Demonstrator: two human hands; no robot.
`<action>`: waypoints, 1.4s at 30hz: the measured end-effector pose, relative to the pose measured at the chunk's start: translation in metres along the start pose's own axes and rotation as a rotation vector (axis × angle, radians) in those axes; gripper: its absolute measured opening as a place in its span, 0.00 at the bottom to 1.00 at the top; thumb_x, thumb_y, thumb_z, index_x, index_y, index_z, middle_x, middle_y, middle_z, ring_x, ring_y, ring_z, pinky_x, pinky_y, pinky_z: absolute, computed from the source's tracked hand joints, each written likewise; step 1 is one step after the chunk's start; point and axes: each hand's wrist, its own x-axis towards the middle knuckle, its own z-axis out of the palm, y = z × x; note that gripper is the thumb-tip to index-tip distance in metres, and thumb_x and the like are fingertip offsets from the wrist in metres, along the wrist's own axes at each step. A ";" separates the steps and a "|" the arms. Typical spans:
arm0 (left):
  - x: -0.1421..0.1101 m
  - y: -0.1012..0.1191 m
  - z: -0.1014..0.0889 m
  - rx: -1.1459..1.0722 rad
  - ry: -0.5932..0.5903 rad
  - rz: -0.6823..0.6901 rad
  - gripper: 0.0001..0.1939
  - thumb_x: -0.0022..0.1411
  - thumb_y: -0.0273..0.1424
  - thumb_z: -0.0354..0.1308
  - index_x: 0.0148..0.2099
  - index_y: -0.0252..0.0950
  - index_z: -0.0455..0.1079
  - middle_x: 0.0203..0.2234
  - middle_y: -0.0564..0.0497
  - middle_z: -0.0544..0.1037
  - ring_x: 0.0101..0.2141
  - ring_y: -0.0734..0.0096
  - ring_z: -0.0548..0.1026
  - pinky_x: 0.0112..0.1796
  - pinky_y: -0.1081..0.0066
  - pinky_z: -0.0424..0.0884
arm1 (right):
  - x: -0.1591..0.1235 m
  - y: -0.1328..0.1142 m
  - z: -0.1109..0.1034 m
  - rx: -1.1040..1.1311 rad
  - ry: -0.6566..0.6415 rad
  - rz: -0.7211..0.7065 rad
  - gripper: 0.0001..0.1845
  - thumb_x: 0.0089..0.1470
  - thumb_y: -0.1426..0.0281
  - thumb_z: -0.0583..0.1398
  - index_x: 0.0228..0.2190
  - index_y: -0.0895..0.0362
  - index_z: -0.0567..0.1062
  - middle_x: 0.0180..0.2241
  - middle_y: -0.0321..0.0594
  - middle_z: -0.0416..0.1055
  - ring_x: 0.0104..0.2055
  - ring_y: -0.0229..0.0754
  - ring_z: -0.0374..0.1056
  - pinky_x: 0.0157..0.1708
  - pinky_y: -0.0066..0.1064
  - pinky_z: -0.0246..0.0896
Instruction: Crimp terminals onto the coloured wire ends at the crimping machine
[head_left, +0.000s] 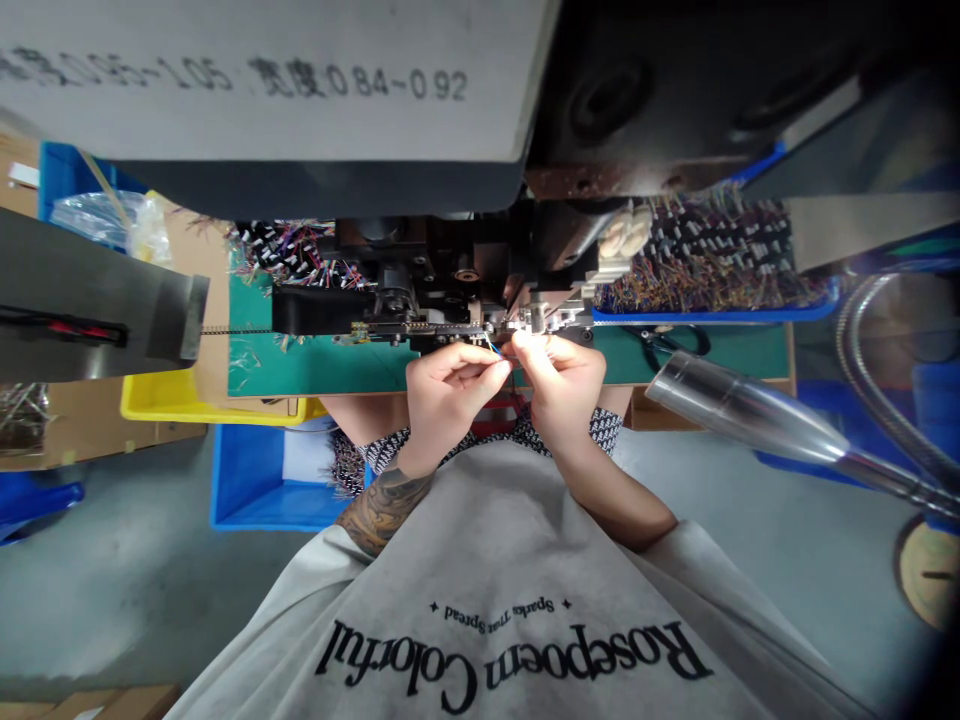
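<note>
Fine coloured wires (pixel 495 349), a blue one among them, show between my fingertips at the front of a dark crimping machine (pixel 465 265). My left hand (pixel 454 395) is closed, thumb and fingers pinching the wires from the left. My right hand (pixel 561 388) pinches at the right, close against the brightly lit working point of the machine; its fingertips hide most of what it grips. A strip of small metal terminals (pixel 240 330) runs in from the left towards that point. Both hands are just above the front part of the green mat (pixel 330 368).
Wire bundles with connectors (pixel 705 250) fill a blue tray at the right, and more (pixel 300 255) lie at the left. A metal lamp (pixel 750 410) juts in from the right, near black-handled pliers (pixel 675 343). Yellow (pixel 217 408) and blue (pixel 262 505) bins stand at the left.
</note>
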 end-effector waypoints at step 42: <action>-0.001 -0.002 -0.002 0.016 -0.012 -0.012 0.10 0.63 0.38 0.73 0.36 0.37 0.82 0.30 0.50 0.85 0.31 0.70 0.84 0.33 0.73 0.82 | -0.003 -0.001 0.001 -0.022 -0.018 -0.018 0.18 0.60 0.62 0.67 0.20 0.55 0.78 0.17 0.30 0.56 0.23 0.33 0.52 0.25 0.30 0.53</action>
